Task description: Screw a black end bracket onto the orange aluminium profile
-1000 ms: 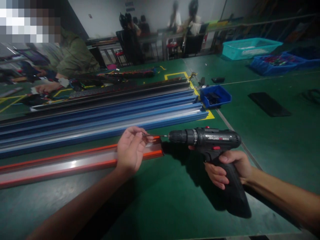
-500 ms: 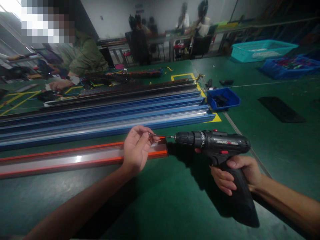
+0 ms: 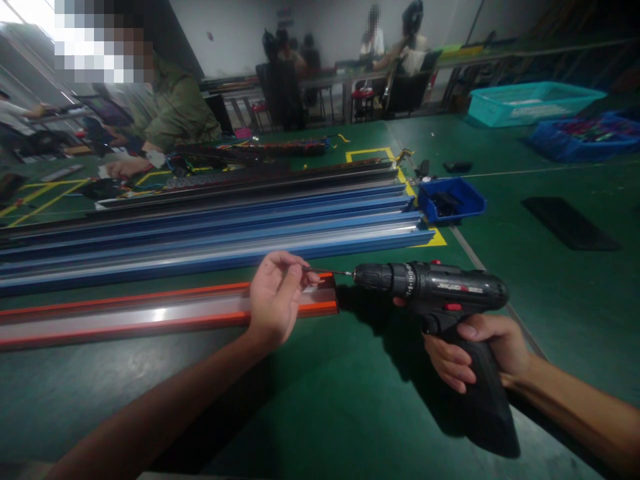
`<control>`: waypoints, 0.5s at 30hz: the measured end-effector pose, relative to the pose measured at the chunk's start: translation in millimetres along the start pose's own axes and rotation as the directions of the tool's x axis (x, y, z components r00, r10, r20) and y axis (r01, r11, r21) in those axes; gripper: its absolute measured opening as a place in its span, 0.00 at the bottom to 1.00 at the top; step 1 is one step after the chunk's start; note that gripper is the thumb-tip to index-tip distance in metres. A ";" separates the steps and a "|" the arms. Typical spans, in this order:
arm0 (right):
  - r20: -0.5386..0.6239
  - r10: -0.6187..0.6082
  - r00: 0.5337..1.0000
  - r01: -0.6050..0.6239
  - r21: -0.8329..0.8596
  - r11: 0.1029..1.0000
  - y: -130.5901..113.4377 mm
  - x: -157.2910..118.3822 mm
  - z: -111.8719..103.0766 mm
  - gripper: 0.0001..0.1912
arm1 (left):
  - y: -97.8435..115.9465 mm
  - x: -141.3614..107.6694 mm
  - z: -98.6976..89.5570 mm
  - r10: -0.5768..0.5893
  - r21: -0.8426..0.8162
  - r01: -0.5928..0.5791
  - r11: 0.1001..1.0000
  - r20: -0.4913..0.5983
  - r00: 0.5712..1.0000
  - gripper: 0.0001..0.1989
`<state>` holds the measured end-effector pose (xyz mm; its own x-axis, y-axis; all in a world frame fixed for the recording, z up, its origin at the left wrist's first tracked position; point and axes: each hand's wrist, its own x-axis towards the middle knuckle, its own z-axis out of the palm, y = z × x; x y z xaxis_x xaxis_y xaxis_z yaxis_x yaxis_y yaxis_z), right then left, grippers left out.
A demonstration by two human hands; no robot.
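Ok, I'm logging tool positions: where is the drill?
In the head view, the drill is in the right hand, just right of the end of the orange-edged rail.

A green worktop spans the room, marked with yellow tape and crossed by pale seams. Behind it, dark-backed chairs and a red-seated stool stand near a long rear bench, before a pale grey wall. White glare fills the upper left; the right background is dim and blurred.

Txt/nos. on drill, wall sign, teal bin: illeg., blurred.
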<state>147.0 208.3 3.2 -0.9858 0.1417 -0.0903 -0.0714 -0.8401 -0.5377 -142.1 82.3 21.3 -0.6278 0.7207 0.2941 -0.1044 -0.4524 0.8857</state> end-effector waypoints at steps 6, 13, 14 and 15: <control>-0.017 0.017 1.000 -0.017 0.008 1.000 -1.5 -0.1 1.9 0.28 | -8.0 -4.3 -6.7 0.113 0.095 -0.111 0.989 -0.008 0.994 0.10; -0.020 0.021 1.000 -0.021 0.010 1.000 -0.5 -0.6 -0.2 0.27 | -8.4 -5.8 -10.2 0.109 0.094 -0.109 0.990 0.002 0.994 0.13; -0.016 0.021 1.000 -0.021 0.008 1.000 -0.7 -0.6 -0.2 0.27 | -7.9 -5.8 -10.2 0.104 0.088 -0.104 0.991 0.003 0.995 0.14; -0.013 0.021 1.000 -0.021 0.004 1.000 -0.9 -0.5 -0.1 0.27 | -7.3 -5.7 -10.1 0.096 0.085 -0.096 0.992 0.002 0.995 0.14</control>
<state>147.6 209.0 3.7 -0.9849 0.1313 -0.1126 -0.0518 -0.8451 -0.5321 -145.5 76.2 9.6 -0.6332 0.6752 0.3785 0.0218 -0.4733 0.8807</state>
